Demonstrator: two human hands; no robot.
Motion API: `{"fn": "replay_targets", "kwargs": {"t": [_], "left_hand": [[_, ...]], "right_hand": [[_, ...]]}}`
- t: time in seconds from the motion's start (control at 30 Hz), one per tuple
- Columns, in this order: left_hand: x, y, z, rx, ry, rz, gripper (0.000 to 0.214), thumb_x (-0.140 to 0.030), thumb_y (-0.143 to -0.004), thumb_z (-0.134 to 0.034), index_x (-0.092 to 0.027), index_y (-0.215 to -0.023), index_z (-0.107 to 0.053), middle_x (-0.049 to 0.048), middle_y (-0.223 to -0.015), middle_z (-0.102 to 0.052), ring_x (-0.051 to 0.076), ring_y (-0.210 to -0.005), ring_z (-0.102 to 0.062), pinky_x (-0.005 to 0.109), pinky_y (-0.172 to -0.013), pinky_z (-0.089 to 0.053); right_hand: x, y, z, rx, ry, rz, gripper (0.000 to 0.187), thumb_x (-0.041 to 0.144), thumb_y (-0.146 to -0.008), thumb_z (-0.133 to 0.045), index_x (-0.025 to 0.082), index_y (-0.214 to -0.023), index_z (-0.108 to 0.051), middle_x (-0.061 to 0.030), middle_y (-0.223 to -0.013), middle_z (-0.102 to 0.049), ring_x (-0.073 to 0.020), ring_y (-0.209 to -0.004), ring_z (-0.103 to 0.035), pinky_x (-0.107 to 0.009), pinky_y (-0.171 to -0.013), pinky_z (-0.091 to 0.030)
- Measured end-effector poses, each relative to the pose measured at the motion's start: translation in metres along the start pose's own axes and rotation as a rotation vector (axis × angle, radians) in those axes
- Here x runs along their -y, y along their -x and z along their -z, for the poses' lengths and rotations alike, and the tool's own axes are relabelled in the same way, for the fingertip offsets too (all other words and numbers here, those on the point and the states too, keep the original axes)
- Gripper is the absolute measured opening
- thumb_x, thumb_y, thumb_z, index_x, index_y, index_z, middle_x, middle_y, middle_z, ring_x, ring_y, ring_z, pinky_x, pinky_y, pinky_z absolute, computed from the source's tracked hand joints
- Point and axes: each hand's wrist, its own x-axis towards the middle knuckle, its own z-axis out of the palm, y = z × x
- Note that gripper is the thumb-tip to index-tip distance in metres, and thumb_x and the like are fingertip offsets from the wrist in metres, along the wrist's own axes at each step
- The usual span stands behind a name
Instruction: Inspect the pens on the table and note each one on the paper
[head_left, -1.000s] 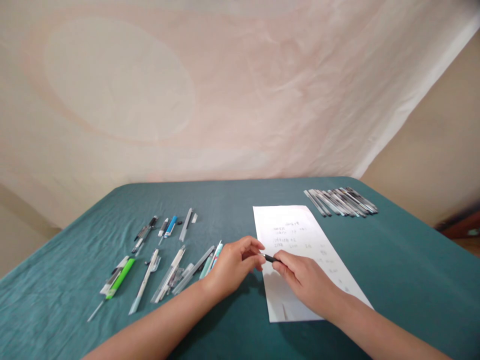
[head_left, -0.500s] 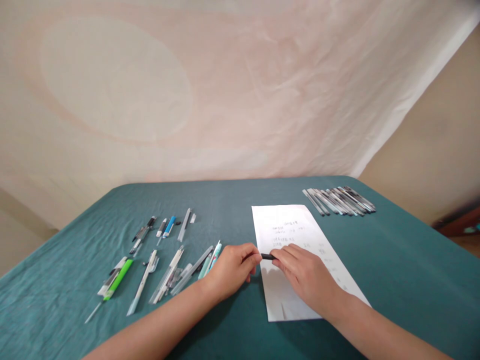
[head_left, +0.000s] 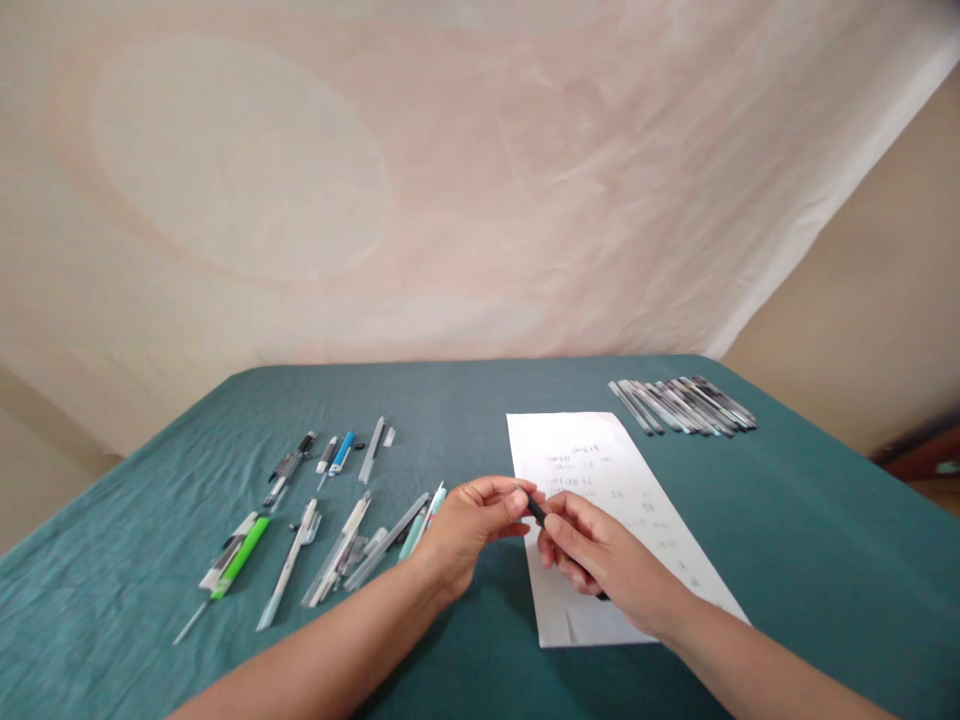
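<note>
A thin black pen (head_left: 537, 510) is held between both hands, just above the left edge of a white sheet of paper (head_left: 600, 470) with faint handwriting. My left hand (head_left: 469, 530) pinches the pen's upper tip with thumb and fingers. My right hand (head_left: 600, 560) is closed round the pen's lower part, and a dark end shows below the palm. Both hands hover over the teal tablecloth (head_left: 480, 410).
Several pens and pen parts (head_left: 337, 545) lie scattered on the cloth left of my left hand, among them a green one (head_left: 240, 557) and a blue one (head_left: 341, 452). A tidy row of several pens (head_left: 682, 403) lies at the far right. A draped pale sheet hangs behind the table.
Both hands have lifted slightly off the paper, and the pen has tilted from lying level to pointing up and left. The right hand's fingers have curled tighter round it.
</note>
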Motion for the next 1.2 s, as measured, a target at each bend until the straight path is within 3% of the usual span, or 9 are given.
{"fn": "replay_targets", "kwargs": {"t": [0.17, 0.33, 0.63, 0.7, 0.8, 0.87, 0.93, 1.07, 1.2], "left_hand": [[0.003, -0.001, -0.002, -0.069, 0.176, -0.005, 0.028, -0.035, -0.072, -0.075, -0.015, -0.091, -0.069, 0.0075, -0.092, -0.069, 0.018, -0.085, -0.063, 0.032, -0.081, -0.047], [0.001, -0.003, 0.001, -0.105, 0.264, -0.017, 0.028, -0.032, -0.073, -0.074, -0.016, -0.094, -0.068, 0.0081, -0.102, -0.068, 0.019, -0.093, -0.063, 0.031, -0.082, -0.048], [-0.005, -0.002, 0.001, -0.002, 0.301, -0.030, 0.026, -0.032, -0.077, -0.072, -0.016, -0.096, -0.065, 0.0089, -0.105, -0.067, 0.024, -0.098, -0.064, 0.035, -0.085, -0.048], [-0.004, -0.003, 0.003, -0.046, 0.291, -0.033, 0.025, -0.031, -0.076, -0.073, -0.016, -0.095, -0.066, 0.0086, -0.103, -0.068, 0.022, -0.095, -0.065, 0.033, -0.084, -0.049], [-0.001, -0.006, 0.005, -0.145, 0.269, -0.043, 0.024, -0.030, -0.076, -0.072, -0.016, -0.094, -0.067, 0.0076, -0.103, -0.068, 0.018, -0.091, -0.064, 0.030, -0.082, -0.049], [0.000, -0.006, 0.006, -0.158, 0.259, -0.040, 0.024, -0.030, -0.076, -0.072, -0.016, -0.094, -0.067, 0.0073, -0.105, -0.068, 0.017, -0.090, -0.064, 0.030, -0.082, -0.049], [0.000, -0.005, 0.005, -0.145, 0.251, -0.048, 0.024, -0.030, -0.076, -0.072, -0.016, -0.095, -0.068, 0.0076, -0.106, -0.068, 0.017, -0.091, -0.064, 0.030, -0.082, -0.049], [-0.001, -0.005, 0.005, -0.133, 0.237, -0.061, 0.025, -0.030, -0.077, -0.071, -0.016, -0.096, -0.067, 0.0086, -0.106, -0.068, 0.018, -0.092, -0.063, 0.030, -0.080, -0.049], [0.000, -0.008, 0.009, -0.184, 0.251, -0.061, 0.025, -0.028, -0.078, -0.071, -0.016, -0.099, -0.067, 0.0085, -0.105, -0.068, 0.018, -0.091, -0.064, 0.030, -0.081, -0.049]], "right_hand": [[-0.007, -0.003, 0.006, -0.055, 0.121, 0.022, 0.032, 0.048, -0.082, -0.059, 0.021, -0.092, -0.045, 0.0060, -0.065, -0.046, -0.0076, -0.052, -0.039, -0.021, -0.049, -0.031], [-0.010, -0.006, 0.010, -0.200, 0.320, 0.081, 0.028, 0.046, -0.085, -0.055, 0.019, -0.079, -0.048, 0.0050, -0.064, -0.043, -0.0087, -0.055, -0.040, -0.021, -0.049, -0.030], [0.003, 0.001, 0.004, 0.148, -0.145, -0.217, 0.036, 0.054, -0.088, -0.043, 0.019, -0.090, -0.050, 0.0069, -0.058, -0.039, -0.0042, -0.040, -0.017, -0.020, -0.038, -0.011], [0.002, -0.001, 0.004, 0.054, 0.015, -0.118, 0.035, 0.053, -0.087, -0.046, 0.020, -0.094, -0.052, 0.0041, -0.064, -0.046, -0.0056, -0.043, -0.028, -0.019, -0.040, -0.020], [-0.002, -0.003, 0.006, -0.273, 0.424, 0.184, 0.027, 0.046, -0.082, -0.056, 0.021, -0.094, -0.055, -0.0014, -0.083, -0.057, -0.0128, -0.068, -0.050, -0.024, -0.059, -0.040], [-0.003, -0.004, 0.008, -0.384, 0.564, 0.269, 0.023, 0.044, -0.083, -0.055, 0.022, -0.091, -0.057, -0.0019, -0.085, -0.058, -0.0162, -0.077, -0.052, -0.028, -0.069, -0.041], [-0.002, -0.003, 0.009, -0.314, 0.488, 0.191, 0.026, 0.046, -0.087, -0.049, 0.021, -0.090, -0.057, 0.0000, -0.074, -0.054, -0.0137, -0.067, -0.049, -0.025, -0.060, -0.039], [-0.001, -0.002, 0.009, 0.023, 0.125, -0.110, 0.040, 0.053, -0.092, -0.034, 0.019, -0.097, -0.054, 0.0037, -0.065, -0.042, -0.0074, -0.047, -0.031, -0.020, -0.043, -0.021], [-0.003, -0.005, 0.010, -0.185, 0.323, 0.087, 0.028, 0.047, -0.086, -0.051, 0.021, -0.096, -0.052, 0.0004, -0.080, -0.053, -0.0106, -0.063, -0.046, -0.023, -0.056, -0.035]]}}
